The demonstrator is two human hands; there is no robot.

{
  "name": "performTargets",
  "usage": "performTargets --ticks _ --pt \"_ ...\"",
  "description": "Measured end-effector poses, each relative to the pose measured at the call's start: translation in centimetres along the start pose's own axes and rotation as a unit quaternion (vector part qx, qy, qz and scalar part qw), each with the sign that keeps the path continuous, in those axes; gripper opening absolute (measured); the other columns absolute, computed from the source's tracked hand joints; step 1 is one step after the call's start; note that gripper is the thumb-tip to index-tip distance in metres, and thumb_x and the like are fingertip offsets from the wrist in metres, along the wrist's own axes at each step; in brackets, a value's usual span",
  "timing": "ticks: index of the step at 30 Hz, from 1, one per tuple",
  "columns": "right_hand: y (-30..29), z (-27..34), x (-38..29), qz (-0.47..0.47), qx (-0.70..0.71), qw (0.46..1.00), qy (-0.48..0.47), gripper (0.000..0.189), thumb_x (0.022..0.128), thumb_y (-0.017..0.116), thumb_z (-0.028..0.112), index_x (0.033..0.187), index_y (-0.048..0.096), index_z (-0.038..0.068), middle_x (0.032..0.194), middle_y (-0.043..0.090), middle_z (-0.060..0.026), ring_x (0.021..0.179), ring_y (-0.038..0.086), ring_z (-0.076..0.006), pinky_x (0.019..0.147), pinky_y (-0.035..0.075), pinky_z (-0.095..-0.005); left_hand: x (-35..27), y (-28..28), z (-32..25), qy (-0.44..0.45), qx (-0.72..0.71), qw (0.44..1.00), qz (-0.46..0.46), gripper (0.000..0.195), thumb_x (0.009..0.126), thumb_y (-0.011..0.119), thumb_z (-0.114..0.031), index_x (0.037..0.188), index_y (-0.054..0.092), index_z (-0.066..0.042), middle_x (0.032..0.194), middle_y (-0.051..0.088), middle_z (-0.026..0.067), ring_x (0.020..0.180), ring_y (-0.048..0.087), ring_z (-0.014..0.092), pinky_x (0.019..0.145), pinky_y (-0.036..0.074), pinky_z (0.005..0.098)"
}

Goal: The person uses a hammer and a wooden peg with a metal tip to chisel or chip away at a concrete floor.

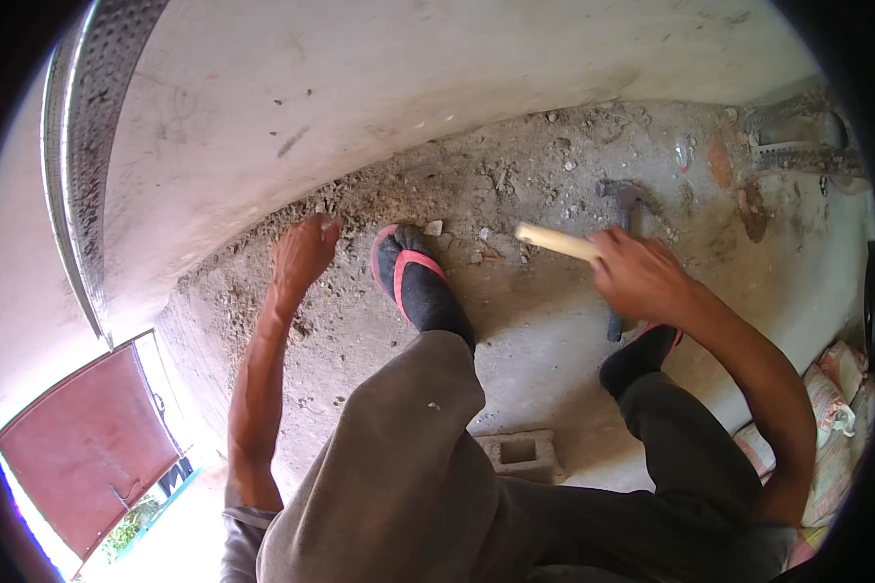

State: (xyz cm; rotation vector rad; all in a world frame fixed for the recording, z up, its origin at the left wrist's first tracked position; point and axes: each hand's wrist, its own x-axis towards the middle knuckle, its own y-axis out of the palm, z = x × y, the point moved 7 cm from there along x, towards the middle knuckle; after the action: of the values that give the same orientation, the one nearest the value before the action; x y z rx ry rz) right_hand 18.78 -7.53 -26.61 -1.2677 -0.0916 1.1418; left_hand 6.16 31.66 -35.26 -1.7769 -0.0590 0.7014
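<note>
My right hand point(638, 273) is wrapped around a pale wooden handle point(554, 239), whose bare end points left over the floor. What is fixed to its other end, if anything, is hidden by the hand. Below that hand a claw hammer point(625, 197) lies on the dirty concrete floor, its shaft partly covered. My left hand point(306, 251) is near the foot of the wall, by loose soil and rubble point(350, 197). Its fingers are curled and blurred at the tips, so I cannot see whether they hold anything.
A plastered wall point(437, 65) curves across the top. My sandalled left foot point(412, 270) stands between the hands. A hollow concrete block point(521, 452) sits under my legs. Filled sacks point(820, 437) lie at right. At left are a perforated metal strip point(91, 146) and a red panel point(87, 444).
</note>
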Motion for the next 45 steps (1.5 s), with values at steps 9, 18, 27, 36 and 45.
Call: performTargets --ticks 9,18,27,36,45 --pt "1.9 6.7 18.8 -0.283 -0.116 0.924 -0.229 0.018 0.084 0.055 0.007 0.102 0.057 0.005 0.102 0.051 -0.0159 0.096 0.058 -0.0328 0.087 0.045 -0.0454 4.3 3.4 -5.9 0.002 -0.598 0.801 0.022 0.053 0.095 0.058 -0.043 0.124 0.055 0.001 0.096 0.070 0.0124 0.083 0.069 0.020 0.070 0.054 0.0296" --pt "4.0 4.3 18.5 -0.386 -0.093 0.908 -0.132 0.034 0.083 0.061 0.009 0.116 0.059 0.002 0.112 0.052 -0.0151 0.106 0.054 -0.0324 0.091 0.044 -0.0465 6.7 4.8 -6.0 -0.025 -0.337 0.916 -0.217 0.036 0.084 0.072 -0.031 0.100 0.066 0.000 0.082 0.071 0.0145 0.076 0.070 0.026 0.069 0.053 0.0359" --pt "5.7 -0.9 13.3 -0.373 0.087 0.924 0.023 0.027 0.087 0.064 0.016 0.108 0.058 0.000 0.103 0.054 -0.0191 0.095 0.057 -0.0369 0.082 0.049 -0.0445 6.9 4.5 -2.0 -0.090 -0.323 0.906 -0.256 0.032 0.082 0.070 -0.036 0.090 0.071 -0.005 0.078 0.071 0.0116 0.071 0.069 0.025 0.069 0.052 0.0358" --pt "5.4 -5.0 6.0 -0.527 0.117 0.836 0.094 0.024 0.084 0.064 0.014 0.106 0.059 0.003 0.101 0.057 -0.0193 0.092 0.057 -0.0396 0.081 0.049 -0.0456 6.6 4.3 -1.5 -0.073 -0.237 0.923 -0.293 0.042 0.078 0.075 -0.038 0.092 0.066 0.000 0.083 0.070 0.0159 0.081 0.067 0.034 0.076 0.051 0.0423" --pt "9.7 -13.6 -2.4 -0.578 -0.007 0.762 0.291 0.025 0.085 0.061 0.019 0.101 0.062 -0.001 0.100 0.060 -0.0228 0.093 0.057 -0.0427 0.083 0.047 -0.0489 7.6 4.8 -1.3 -0.103 -0.216 0.927 -0.289 0.042 0.071 0.082 -0.039 0.085 0.069 -0.001 0.078 0.070 0.0139 0.074 0.068 0.031 0.071 0.052 0.0403"
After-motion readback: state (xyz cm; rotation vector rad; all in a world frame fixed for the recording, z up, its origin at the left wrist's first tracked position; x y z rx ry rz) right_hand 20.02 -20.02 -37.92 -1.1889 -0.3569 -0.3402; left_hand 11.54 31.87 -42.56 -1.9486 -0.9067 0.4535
